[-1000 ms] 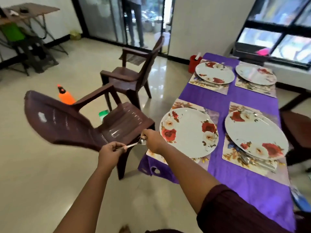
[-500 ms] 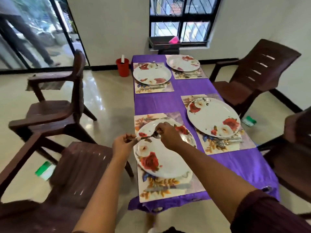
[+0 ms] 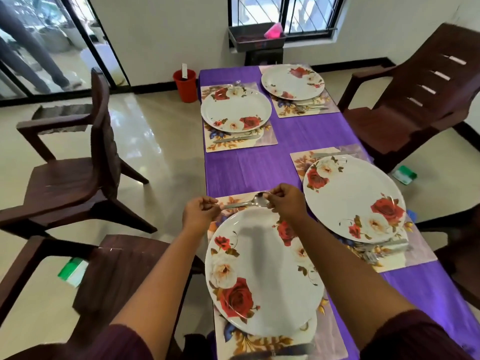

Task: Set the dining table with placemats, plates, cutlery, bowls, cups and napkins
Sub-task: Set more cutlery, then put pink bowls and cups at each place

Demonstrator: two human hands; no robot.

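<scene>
A metal spoon (image 3: pixel 246 203) lies level just above the far edge of the nearest floral placemat (image 3: pixel 235 200). My left hand (image 3: pixel 200 213) pinches its handle end and my right hand (image 3: pixel 285 200) pinches its bowl. Right below them sits a white rose-patterned plate (image 3: pixel 262 274) on that placemat. Three more plates on placemats stand on the purple tablecloth (image 3: pixel 249 167): one at the right (image 3: pixel 354 198), one far left (image 3: pixel 235 109), one far right (image 3: pixel 292 81). Cutlery (image 3: pixel 235 139) lies beside the far left plate, and more cutlery (image 3: pixel 384 246) beside the right one.
Dark brown plastic chairs stand around the table: two at the left (image 3: pixel 85 172) (image 3: pixel 124 276) and one at the far right (image 3: pixel 415 100). A red bucket (image 3: pixel 185 85) sits on the floor by the table's far left corner. A dark tray (image 3: pixel 255 38) rests under the window.
The view has swung from the chairs onto the table. Both hands carried the spoon from the table's side to above the far edge of the nearest placemat.
</scene>
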